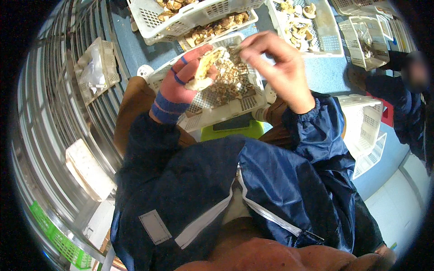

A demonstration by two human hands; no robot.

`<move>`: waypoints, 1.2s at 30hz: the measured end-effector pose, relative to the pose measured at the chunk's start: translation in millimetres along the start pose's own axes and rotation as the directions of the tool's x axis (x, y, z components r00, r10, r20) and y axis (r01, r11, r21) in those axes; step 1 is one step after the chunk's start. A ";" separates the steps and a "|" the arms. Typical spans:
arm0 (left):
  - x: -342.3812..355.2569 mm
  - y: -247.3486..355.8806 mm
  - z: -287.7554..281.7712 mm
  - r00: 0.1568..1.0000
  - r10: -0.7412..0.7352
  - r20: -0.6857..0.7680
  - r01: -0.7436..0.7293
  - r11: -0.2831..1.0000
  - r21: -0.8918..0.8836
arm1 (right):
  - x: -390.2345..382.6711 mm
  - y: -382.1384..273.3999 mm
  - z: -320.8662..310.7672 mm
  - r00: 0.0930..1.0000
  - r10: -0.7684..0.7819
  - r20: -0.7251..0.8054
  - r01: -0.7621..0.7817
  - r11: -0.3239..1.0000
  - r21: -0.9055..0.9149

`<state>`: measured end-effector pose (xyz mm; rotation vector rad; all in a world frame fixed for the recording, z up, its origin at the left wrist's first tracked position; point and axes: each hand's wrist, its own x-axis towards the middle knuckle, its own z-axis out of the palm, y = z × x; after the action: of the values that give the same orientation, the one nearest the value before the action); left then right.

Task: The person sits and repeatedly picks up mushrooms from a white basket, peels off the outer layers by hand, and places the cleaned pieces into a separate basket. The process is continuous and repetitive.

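My left hand (181, 83), in a pinkish glove with blue bands at the fingers and wrist, holds a mushroom (206, 67) with a yellow underside and pale edges. To its right, my right hand (280, 63) is bare, with thumb and forefinger pinched together. Whatever sits in that pinch is too small to make out. Beneath both hands stands a white plastic crate (226, 109), strewn with small brown and white scraps (230, 86).
White crates of brown mushrooms (217, 29) stand ahead, and a crate of pale mushroom pieces (298, 27) at the far right. A green stool (233, 129) is under the near crate's edge. Metal racking (49, 113) lines the left. Another person's dark sleeve (407, 108) shows at right.
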<state>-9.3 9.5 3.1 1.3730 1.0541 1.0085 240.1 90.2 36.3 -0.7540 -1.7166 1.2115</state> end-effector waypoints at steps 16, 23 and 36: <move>-0.8 15.8 18.6 0.976 -0.172 -0.133 0.184 0.979 0.090 | -7.7 -3.6 18.6 0.945 -0.105 0.308 0.120 0.992 -0.029; 0.1 13.3 22.1 0.986 -0.061 -0.156 0.087 0.982 0.166 | -11.9 -9.9 32.2 0.973 -0.206 0.099 0.223 0.954 -0.200; 0.6 11.3 19.1 0.967 -0.247 -0.065 0.202 0.896 -0.396 | -4.9 3.5 11.9 0.982 0.049 -0.181 -0.067 0.994 -0.090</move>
<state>9.9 5.1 13.2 0.8588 1.0048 1.0631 231.4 82.4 29.8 -0.9477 -1.6226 1.0716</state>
